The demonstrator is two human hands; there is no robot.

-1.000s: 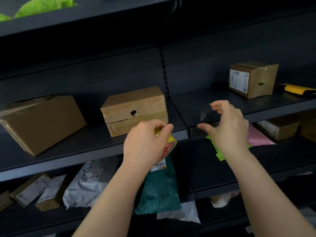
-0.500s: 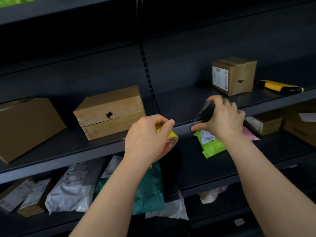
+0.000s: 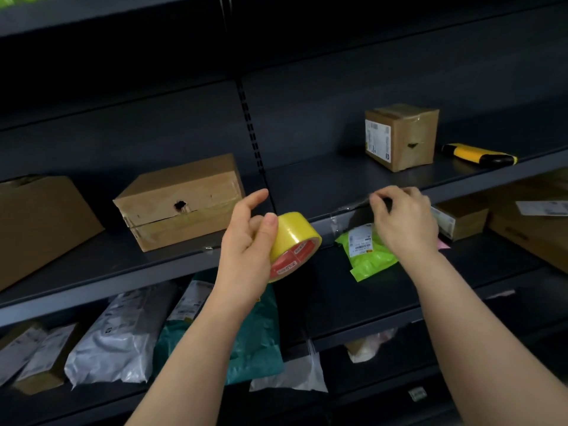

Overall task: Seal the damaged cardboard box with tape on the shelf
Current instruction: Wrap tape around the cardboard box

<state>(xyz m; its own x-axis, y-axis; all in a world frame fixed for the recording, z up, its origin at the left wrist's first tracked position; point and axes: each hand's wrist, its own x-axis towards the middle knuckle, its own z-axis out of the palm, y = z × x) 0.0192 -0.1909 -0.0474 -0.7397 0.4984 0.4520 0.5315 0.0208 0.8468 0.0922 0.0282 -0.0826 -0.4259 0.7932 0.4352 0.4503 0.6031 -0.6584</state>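
A flat cardboard box (image 3: 181,199) with a ragged hole in its front face lies on the dark shelf (image 3: 107,272), left of the upright. My left hand (image 3: 246,241) grips a yellow tape roll (image 3: 292,244) with a red label, just right of that box and in front of the shelf edge. My right hand (image 3: 402,219) pinches the free end of a clear tape strip (image 3: 350,210), which stretches leftward toward the roll. A second small box (image 3: 402,135) with a label and a dent stands further right on the same shelf level.
A yellow-and-black tool (image 3: 479,153) lies right of the small box. A large carton (image 3: 37,222) sits at far left. The lower shelves hold a green mailer (image 3: 368,256), a pink envelope, a teal bag (image 3: 255,339), grey mailers (image 3: 120,336) and small boxes (image 3: 461,219).
My view has shifted left and down. The left hand turned so the roll shows more fully, its index finger lifted. The right hand has drawn the strip further out to the right.
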